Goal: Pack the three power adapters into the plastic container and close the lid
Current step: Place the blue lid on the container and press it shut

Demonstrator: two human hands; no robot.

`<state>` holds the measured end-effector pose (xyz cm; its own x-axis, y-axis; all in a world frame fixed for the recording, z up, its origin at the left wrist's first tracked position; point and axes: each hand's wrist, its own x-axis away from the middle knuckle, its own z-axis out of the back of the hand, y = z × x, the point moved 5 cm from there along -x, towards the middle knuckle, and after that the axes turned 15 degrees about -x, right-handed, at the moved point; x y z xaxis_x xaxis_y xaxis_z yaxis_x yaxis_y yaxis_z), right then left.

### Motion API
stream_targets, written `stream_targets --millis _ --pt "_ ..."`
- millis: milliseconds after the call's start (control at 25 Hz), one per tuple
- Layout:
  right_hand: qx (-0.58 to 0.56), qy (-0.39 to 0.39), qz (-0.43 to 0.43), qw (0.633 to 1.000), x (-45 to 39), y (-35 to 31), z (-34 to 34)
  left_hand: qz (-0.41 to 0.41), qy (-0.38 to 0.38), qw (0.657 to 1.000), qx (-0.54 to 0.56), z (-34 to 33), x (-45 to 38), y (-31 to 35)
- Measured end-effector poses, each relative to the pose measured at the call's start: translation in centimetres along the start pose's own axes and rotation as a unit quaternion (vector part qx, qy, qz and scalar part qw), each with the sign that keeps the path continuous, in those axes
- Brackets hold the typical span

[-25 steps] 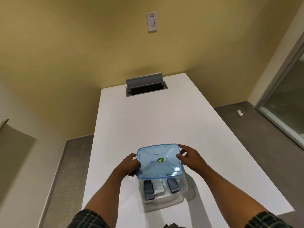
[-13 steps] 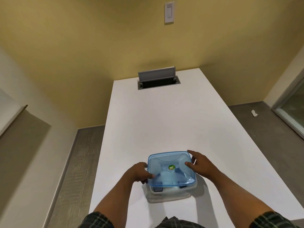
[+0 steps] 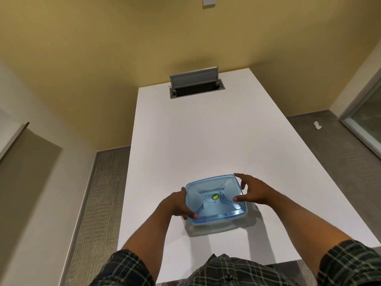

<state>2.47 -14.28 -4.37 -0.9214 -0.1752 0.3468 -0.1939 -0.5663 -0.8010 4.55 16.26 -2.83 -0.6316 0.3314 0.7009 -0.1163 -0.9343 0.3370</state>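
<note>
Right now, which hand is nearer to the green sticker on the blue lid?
The right hand: its thumb lies on the lid just right of the green sticker. The left hand grips the lid's left edge, farther away.

adapters: the blue lid point(image 3: 214, 198) is hiding them
switch plate point(image 3: 209, 0): the top edge is cutting it off
sticker point(image 3: 215, 196): lettering too small to read
</note>
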Motion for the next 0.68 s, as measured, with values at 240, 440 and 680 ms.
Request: stream_targets --millis 240,440,680 --pt "-0.033 0.025 -0.016 0.999 -0.4 -0.1 0.2 0.010 0.000 1.000 -0.017 -0.5 -0.7 0.1" --pt "-0.033 0.067 -0.024 0.997 -0.4 -0.1 -0.3 0.007 -0.006 1.000 0.000 -0.5 -0.7 0.3" --pt "-0.087 0.117 -0.009 0.989 0.0 -0.8 0.1 0.013 -0.023 1.000 0.002 -0.6 0.0 0.2"
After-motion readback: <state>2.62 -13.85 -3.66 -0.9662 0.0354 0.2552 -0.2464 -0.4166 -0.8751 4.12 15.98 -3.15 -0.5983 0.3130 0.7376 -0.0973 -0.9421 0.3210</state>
